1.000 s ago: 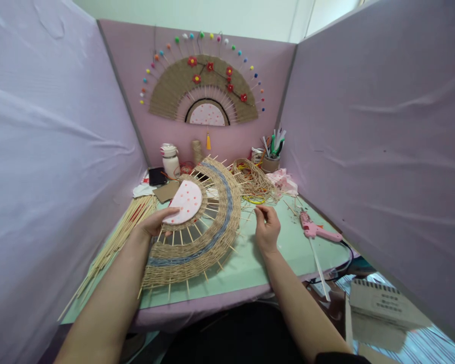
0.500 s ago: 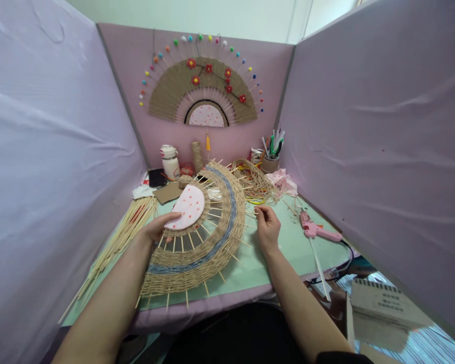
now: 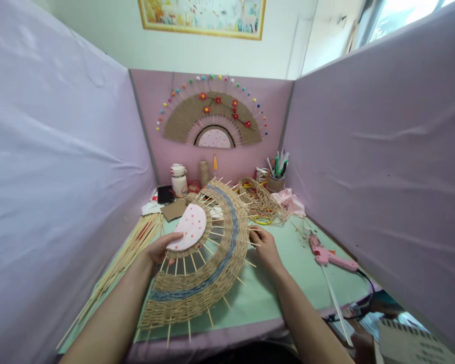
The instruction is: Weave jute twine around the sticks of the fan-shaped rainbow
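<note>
A woven fan (image 3: 235, 253) of tan twine with a blue-grey band is held tilted above the table, thin wooden sticks poking out past its outer rim. At its centre is a white half-round panel (image 3: 191, 227) with pink dots. My left hand (image 3: 161, 248) grips this panel, thumb on top and fingers mostly hidden beneath. On the opposite side, my right hand (image 3: 264, 247) has its fingers closed at the outer rim, around the stick ends; the fingertips are partly hidden.
Loose wooden sticks (image 3: 121, 258) lie at the left. A pink glue gun (image 3: 331, 257) with a cord rests at the right. Behind are a twine heap (image 3: 260, 199), a white bottle (image 3: 179, 181), a twine spool (image 3: 203, 173) and a tool pot (image 3: 275, 183). A finished fan (image 3: 178, 121) hangs on the back panel.
The camera view has tilted up, so a framed picture now shows. My right hand has moved inward from the stick tips to the woven rim. The left hand keeps its hold.
</note>
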The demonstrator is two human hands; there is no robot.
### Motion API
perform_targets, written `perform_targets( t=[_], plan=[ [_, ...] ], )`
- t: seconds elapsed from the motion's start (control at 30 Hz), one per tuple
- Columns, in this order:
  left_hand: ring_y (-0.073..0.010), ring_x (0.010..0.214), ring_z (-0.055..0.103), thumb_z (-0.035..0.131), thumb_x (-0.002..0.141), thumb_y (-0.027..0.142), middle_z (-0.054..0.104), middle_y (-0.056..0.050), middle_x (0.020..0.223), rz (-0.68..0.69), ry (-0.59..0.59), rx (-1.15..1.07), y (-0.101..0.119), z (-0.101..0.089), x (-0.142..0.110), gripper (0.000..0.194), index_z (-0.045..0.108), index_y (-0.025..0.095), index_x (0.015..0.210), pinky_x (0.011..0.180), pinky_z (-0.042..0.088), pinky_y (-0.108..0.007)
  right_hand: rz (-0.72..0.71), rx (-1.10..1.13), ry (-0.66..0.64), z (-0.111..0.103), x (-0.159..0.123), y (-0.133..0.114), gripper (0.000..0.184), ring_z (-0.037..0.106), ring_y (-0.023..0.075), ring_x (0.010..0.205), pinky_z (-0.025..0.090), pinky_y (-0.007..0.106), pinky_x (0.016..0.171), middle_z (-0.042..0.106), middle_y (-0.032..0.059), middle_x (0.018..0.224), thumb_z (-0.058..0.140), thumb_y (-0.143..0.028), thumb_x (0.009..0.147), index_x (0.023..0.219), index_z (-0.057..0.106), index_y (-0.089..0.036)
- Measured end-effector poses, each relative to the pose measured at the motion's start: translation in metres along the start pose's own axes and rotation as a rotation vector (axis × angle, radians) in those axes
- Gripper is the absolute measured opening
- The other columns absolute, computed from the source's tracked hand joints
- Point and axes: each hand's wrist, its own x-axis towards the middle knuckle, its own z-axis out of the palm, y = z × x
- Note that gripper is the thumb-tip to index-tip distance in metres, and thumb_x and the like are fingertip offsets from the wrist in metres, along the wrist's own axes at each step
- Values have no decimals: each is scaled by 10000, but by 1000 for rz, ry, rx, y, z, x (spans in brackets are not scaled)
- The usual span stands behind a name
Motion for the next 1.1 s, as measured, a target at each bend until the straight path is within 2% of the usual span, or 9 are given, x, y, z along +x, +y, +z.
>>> perform_targets(
  t=[0.07,0.13,0.23,0.37,0.57,0.8,0.97,1.1],
  plan=[
    [-127,306,517,589,780,315,671,-123,552,-8,12,-23,-1,-8,-6,298,686,38,727,264,378,-178,-4,-10,-52,5,12,-6,247,519,141,599,411,251,562,609,22,680,535,-360,794,823,663,-152],
    [-135,315,536,579,788,317,684,-139,583,-10,20,-46,-2,-17,-12,309,696,31,796,260,373,-171,-40,-32,-51,10,24,-14,234,504,134,578,399,245,546,612,18,667,545,-359,788,795,664,-157],
    [-135,310,536,563,800,314,679,-138,563,15,27,-88,-4,-25,-18,303,693,41,813,248,351,-160,-127,-57,11,18,43,-22,239,502,136,594,393,245,561,598,13,647,564,-377,783,743,655,-160],
    [-132,305,532,534,820,310,670,-121,535,15,1,-123,-6,-25,-19,285,681,67,796,248,353,-158,-220,-99,106,23,60,-22,237,471,130,563,375,244,553,545,-8,588,557,-373,794,733,644,-162],
    [-139,325,550,537,826,297,678,-126,561,-39,20,-104,-10,-23,-13,295,679,43,784,279,404,-173,-355,-186,195,15,64,-5,247,541,151,685,427,277,654,625,50,817,477,-332,849,917,651,-170],
    [-148,326,547,549,812,303,669,-137,551,-78,-3,-25,-15,-15,-8,311,681,27,753,279,412,-191,-300,-157,252,1,65,4,228,540,157,694,437,281,652,622,43,779,557,-364,801,867,654,-168],
    [-127,315,512,562,799,313,665,-136,553,-52,-39,12,-14,-9,-9,306,677,43,710,264,375,-181,-245,-45,179,-3,66,3,262,499,129,607,419,264,602,558,4,663,502,-362,824,916,650,-165],
    [-127,320,517,585,778,319,670,-126,561,-61,-27,21,-15,-8,-9,300,690,40,742,274,386,-183,-150,72,89,-6,68,1,266,470,116,557,389,249,552,516,-20,585,554,-382,783,888,660,-161]
  ],
)
